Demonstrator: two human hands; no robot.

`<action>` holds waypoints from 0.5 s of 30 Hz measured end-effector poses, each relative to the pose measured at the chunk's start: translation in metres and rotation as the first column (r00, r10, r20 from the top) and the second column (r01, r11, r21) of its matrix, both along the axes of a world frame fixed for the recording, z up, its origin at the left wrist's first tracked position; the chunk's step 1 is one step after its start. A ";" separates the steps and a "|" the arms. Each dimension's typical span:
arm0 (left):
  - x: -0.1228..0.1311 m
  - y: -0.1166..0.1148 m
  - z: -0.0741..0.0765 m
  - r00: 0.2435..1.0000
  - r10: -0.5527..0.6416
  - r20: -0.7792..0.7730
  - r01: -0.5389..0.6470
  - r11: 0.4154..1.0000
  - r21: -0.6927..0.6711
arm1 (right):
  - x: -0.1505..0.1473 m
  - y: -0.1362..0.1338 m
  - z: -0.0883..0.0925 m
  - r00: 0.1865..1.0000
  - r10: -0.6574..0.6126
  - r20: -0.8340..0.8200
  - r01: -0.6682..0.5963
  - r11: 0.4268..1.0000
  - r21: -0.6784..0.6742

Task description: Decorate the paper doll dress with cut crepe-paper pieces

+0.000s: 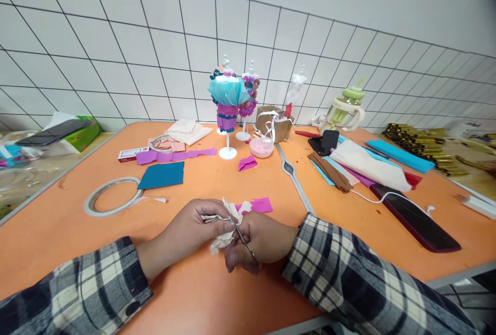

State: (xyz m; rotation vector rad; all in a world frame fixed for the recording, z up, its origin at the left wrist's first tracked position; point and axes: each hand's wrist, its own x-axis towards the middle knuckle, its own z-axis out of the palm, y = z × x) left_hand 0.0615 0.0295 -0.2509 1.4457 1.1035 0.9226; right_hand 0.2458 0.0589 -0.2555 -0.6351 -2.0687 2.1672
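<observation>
Cream crepe paper (pixel 221 242) is pinched between the thumb and fingers of my left hand (pixel 201 224). In my right hand (pixel 260 237) is a small pair of metal scissors (pixel 241 234), its blades pointing up and left across the paper. Parts of the paper stick out above and below my fingers, with a ragged edge. Whether the blades are closed on the paper I cannot tell. Just behind my hands lies a magenta paper strip (pixel 261 205) on the orange table (pixel 186 283).
A roll of double-sided tape (pixel 93 198) and a teal paper square (pixel 161 175) lie to the left. Miniature dress forms (pixel 228 118) stand at the back, near a pink bowl (pixel 261 148). At right are folded papers (pixel 370 164), a dark phone (pixel 418 219) with a white cable, and a bottle (pixel 346 110).
</observation>
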 end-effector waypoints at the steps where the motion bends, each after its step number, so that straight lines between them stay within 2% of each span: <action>1: 0.000 0.000 0.001 1.000 0.001 -0.006 -0.001 1.000 0.008 | -0.001 0.000 0.000 1.000 -0.006 0.024 0.006 1.000 -0.001; 6: 0.000 -0.001 0.000 0.996 0.018 -0.084 -0.015 0.999 0.045 | 0.004 0.003 0.003 1.000 -0.004 -0.002 0.004 1.000 0.028; 8: -0.002 0.001 0.001 0.991 0.076 -0.114 -0.065 0.994 0.093 | 0.010 0.009 0.003 1.000 -0.002 -0.027 0.003 0.999 0.046; 11: -0.007 0.006 0.004 0.965 0.196 -0.175 -0.152 0.960 0.234 | 0.019 0.022 0.003 0.995 -0.034 -0.095 0.043 0.994 0.099; 13: -0.011 0.008 0.007 0.940 0.253 -0.231 -0.164 0.924 0.345 | 0.021 0.030 0.002 0.973 -0.190 -0.131 0.208 0.968 0.139; 15: -0.015 0.007 0.009 0.925 0.274 -0.263 -0.131 0.880 0.456 | 0.019 0.035 0.001 0.880 -0.450 -0.153 0.472 0.867 0.162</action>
